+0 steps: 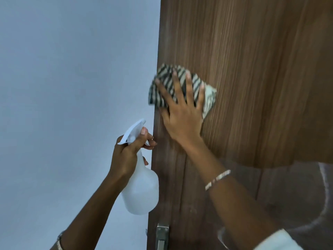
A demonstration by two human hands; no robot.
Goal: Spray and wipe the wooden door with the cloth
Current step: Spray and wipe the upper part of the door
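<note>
One wooden door (252, 69) fills the right side of the view, brown with fine vertical grain, lighter in its upper part and darker and duller lower down. A plain pale wall (72, 69) takes up the left side. The white spray bottle (142, 192) hangs just beside the door's left edge, its rounded translucent body below and its trigger head above; whether it holds any liquid cannot be told. The left hand (129, 152) grips the bottle at the neck, fingers curled round it and one fingertip resting on top of the spray head. The right hand (182, 120) lies flat on the door near that same edge, its fingers straight and spread, pressing the striped cloth (158, 98) against the wood. The cloth is bunched under the fingers, dark and cream stripes showing, and its left corner juts slightly past the door's edge. A white sleeve (277, 240) shows at the bottom right. A metal plate (162, 235) is fixed low on the door. A beaded bracelet (218, 179) circles the right wrist.
</note>
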